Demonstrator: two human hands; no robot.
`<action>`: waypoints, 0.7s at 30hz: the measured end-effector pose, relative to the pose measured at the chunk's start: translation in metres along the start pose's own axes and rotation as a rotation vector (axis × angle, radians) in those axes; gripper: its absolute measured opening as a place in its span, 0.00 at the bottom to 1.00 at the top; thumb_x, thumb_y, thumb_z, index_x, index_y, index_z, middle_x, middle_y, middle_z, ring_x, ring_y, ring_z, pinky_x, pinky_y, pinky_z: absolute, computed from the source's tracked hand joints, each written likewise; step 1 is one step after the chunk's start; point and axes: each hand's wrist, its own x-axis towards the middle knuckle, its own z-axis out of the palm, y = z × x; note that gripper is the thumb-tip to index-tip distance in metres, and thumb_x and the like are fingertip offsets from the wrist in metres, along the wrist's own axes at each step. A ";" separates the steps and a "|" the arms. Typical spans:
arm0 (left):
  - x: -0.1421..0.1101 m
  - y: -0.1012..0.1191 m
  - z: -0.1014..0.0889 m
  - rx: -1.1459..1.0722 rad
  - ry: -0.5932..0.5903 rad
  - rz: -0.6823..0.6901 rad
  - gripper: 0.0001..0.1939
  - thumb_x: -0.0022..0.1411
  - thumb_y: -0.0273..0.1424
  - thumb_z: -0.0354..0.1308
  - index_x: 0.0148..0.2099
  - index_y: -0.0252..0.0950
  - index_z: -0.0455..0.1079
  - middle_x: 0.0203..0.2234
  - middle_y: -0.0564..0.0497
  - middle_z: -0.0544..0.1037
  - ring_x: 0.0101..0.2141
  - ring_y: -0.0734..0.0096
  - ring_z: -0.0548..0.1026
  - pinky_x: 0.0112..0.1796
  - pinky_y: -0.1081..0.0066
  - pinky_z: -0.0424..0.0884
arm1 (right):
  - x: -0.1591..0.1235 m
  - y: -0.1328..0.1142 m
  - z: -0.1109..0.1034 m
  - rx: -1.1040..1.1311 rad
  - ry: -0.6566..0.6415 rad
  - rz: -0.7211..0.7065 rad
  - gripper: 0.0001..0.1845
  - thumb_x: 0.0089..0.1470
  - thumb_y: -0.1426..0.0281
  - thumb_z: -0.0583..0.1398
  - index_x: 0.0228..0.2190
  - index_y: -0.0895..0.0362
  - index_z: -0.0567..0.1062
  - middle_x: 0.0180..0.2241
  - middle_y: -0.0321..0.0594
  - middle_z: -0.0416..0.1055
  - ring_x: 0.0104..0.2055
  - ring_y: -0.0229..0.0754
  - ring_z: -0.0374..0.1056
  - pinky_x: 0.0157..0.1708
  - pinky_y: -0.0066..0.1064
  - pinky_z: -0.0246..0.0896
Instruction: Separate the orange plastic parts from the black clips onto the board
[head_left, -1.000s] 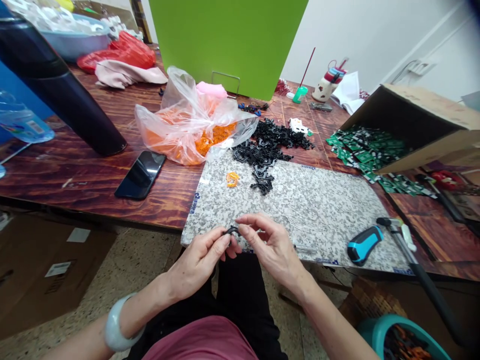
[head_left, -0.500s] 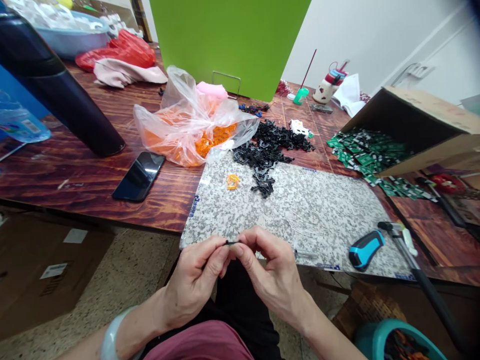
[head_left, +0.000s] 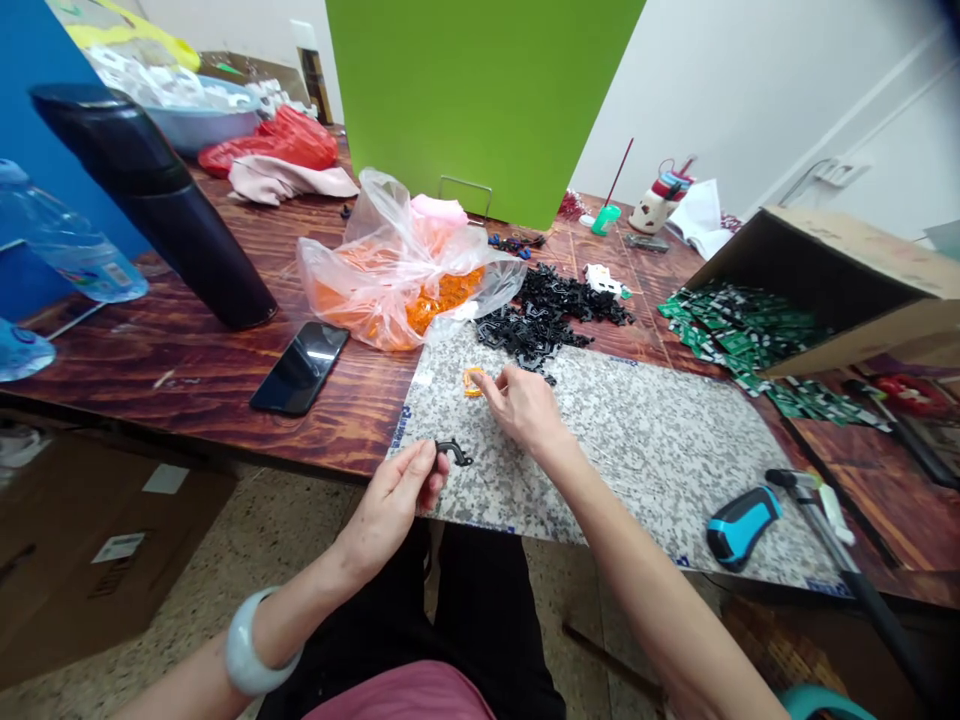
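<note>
My left hand (head_left: 396, 500) pinches a small black plastic clip (head_left: 453, 452) over the near edge of the speckled granite slab (head_left: 645, 450). My right hand (head_left: 522, 405) reaches forward across the slab with its fingers curled, fingertips at a small orange clip (head_left: 472, 381). Just beyond it lies a heap of black clips (head_left: 547, 310). A clear bag of orange clips (head_left: 405, 275) lies to the left of the heap.
A black phone (head_left: 301, 367), a tall dark flask (head_left: 161, 205) and water bottles stand on the wooden table at left. A cardboard box (head_left: 840, 280) spilling green parts lies at right. A blue-handled tool (head_left: 742, 522) rests on the slab. A green board (head_left: 472, 90) stands behind.
My hands have parted. The right hand let go of the black clip and reached forward to the orange clip; the left hand keeps the black clip. The view shifted left.
</note>
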 end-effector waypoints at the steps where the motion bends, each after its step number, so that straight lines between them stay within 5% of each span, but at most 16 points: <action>1: -0.001 0.000 -0.001 -0.025 0.003 -0.018 0.19 0.61 0.45 0.53 0.31 0.33 0.66 0.21 0.57 0.63 0.22 0.78 0.61 0.24 0.78 0.59 | 0.006 -0.003 0.002 -0.038 -0.005 0.028 0.26 0.57 0.51 0.51 0.30 0.61 0.75 0.30 0.54 0.74 0.35 0.50 0.71 0.33 0.34 0.59; 4: -0.004 -0.001 -0.005 -0.073 0.015 -0.053 0.20 0.61 0.47 0.52 0.32 0.33 0.68 0.22 0.56 0.65 0.23 0.78 0.63 0.25 0.78 0.61 | 0.012 -0.012 0.007 -0.053 -0.017 0.044 0.23 0.56 0.54 0.55 0.31 0.62 0.75 0.34 0.59 0.74 0.38 0.56 0.71 0.35 0.38 0.60; 9: -0.005 -0.001 -0.010 -0.116 0.028 -0.064 0.21 0.61 0.48 0.51 0.34 0.34 0.68 0.25 0.54 0.68 0.25 0.77 0.64 0.27 0.77 0.63 | 0.011 -0.014 0.009 -0.011 -0.052 0.004 0.13 0.55 0.62 0.58 0.30 0.59 0.75 0.34 0.52 0.75 0.38 0.52 0.71 0.35 0.36 0.60; 15: -0.005 0.001 -0.011 -0.038 -0.034 -0.034 0.16 0.60 0.44 0.55 0.34 0.34 0.68 0.24 0.55 0.66 0.25 0.77 0.63 0.27 0.77 0.61 | -0.002 0.004 -0.004 0.126 -0.108 -0.168 0.06 0.54 0.67 0.60 0.34 0.55 0.74 0.29 0.37 0.76 0.32 0.38 0.70 0.33 0.26 0.58; 21: -0.003 -0.003 -0.010 0.032 -0.041 0.012 0.16 0.60 0.43 0.55 0.32 0.34 0.67 0.24 0.55 0.66 0.24 0.76 0.63 0.26 0.76 0.61 | -0.032 0.023 -0.019 0.140 -0.205 -0.357 0.06 0.53 0.71 0.60 0.34 0.54 0.78 0.33 0.39 0.75 0.31 0.38 0.68 0.35 0.29 0.58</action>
